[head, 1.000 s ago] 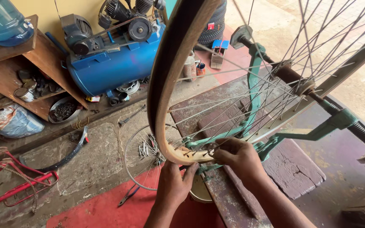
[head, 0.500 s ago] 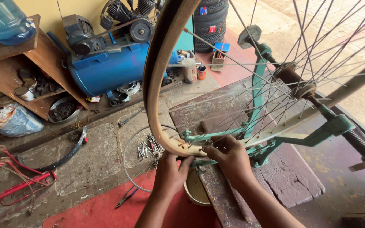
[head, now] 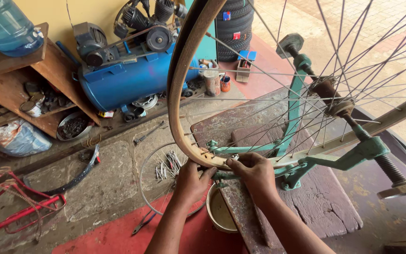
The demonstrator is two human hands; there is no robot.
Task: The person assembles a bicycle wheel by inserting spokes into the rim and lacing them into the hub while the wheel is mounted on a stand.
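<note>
- Head view, hands: both hands sit at the bottom of the rim [head: 184,80], much where they were half a second ago. The left hand [head: 191,184] is cupped under the rim's lower edge, fingers curled loosely and thumb up against the metal; I cannot tell whether it grips or just steadies.
- The right hand [head: 255,170] has its fingertips pinched together on something small at the rim, by a spoke [head: 259,123] end. What sits between them is hidden, so I cannot tell what it is.
- Head view, change: over the last second the view has swung a little and the wheel looks a touch more upright in frame; the hands have barely moved. My guess is the work stays on this 1 spot of the rim.
- Head view, wheel: it hangs in the green stand [head: 301,141], which rests on a worn wooden block [head: 325,211].
- Head view, around: a second wheel [head: 165,171] lies flat on the floor, a small bowl [head: 219,211] just below the hands, pliers [head: 142,223] near it, and a blue compressor [head: 128,77] behind.
</note>
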